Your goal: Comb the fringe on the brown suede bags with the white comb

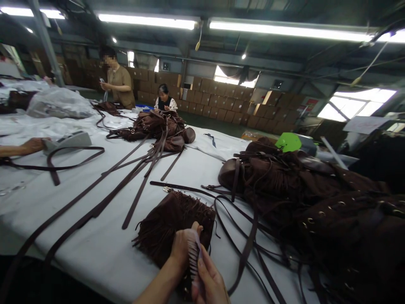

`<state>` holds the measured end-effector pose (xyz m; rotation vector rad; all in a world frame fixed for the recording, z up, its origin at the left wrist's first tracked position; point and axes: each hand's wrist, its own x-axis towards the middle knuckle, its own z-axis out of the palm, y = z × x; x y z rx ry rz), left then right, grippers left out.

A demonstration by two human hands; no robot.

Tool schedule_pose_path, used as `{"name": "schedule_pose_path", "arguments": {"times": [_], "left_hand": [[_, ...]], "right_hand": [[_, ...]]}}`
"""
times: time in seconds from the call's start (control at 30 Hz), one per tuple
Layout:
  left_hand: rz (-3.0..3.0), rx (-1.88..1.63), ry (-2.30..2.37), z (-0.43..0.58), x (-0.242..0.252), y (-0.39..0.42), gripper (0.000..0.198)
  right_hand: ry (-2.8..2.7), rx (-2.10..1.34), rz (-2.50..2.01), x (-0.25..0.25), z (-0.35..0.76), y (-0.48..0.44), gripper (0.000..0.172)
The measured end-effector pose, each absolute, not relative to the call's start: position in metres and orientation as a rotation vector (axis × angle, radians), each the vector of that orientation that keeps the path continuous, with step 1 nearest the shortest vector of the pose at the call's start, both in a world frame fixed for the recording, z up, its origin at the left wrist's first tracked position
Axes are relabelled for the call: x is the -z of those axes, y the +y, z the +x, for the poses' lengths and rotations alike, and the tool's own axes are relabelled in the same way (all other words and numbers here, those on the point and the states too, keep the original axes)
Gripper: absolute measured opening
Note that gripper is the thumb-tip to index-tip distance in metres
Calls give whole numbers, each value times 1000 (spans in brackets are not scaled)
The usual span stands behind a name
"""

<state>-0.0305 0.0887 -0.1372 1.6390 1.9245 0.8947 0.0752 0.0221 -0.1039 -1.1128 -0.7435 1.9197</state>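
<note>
A brown fringed suede bag (171, 223) lies on the white table (104, 249) right in front of me. My left hand (182, 249) rests closed on the bag's near edge, its fingers pinching a pale comb (193, 255). My right hand (210, 280) is closed on the same comb from below and the right, thumb along its side. The comb's teeth point left, toward the fringe. Long brown straps (139, 190) run across the table beside the bag.
A big heap of brown fringed bags (316, 202) fills the right side. Another pile of bags (158, 126) lies mid-table. A co-worker's hand (33, 145) reaches in from the left. Two people work at the far end. Cardboard boxes (221, 105) line the back wall.
</note>
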Motion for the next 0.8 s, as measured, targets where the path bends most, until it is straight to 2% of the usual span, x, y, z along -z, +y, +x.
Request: {"name": "schedule_pose_path", "arguments": {"times": [0.07, 0.13, 0.27, 0.43, 0.5, 0.63, 0.8], "left_hand": [[1753, -798, 1979, -28, 136, 95, 37], [1846, -727, 2013, -26, 135, 96, 36], [1974, -641, 2049, -25, 133, 93, 35], [2055, -614, 2069, -25, 131, 90, 34], [2069, -613, 2072, -25, 131, 89, 35], [2072, -626, 2068, -25, 131, 88, 33], [2025, -681, 2037, -27, 129, 90, 30]], "right_hand": [[-650, -1911, -1139, 111, 80, 20, 109], [-591, -1907, -1150, 117, 83, 17, 105], [-542, -1897, -1123, 123, 83, 9, 93], [-516, -1824, -1081, 120, 85, 4, 69], [-515, -1817, -1099, 117, 87, 2, 66], [-610, -1782, -1217, 116, 91, -2, 73], [-1057, -1548, -1352, 112, 97, 2, 95]]}}
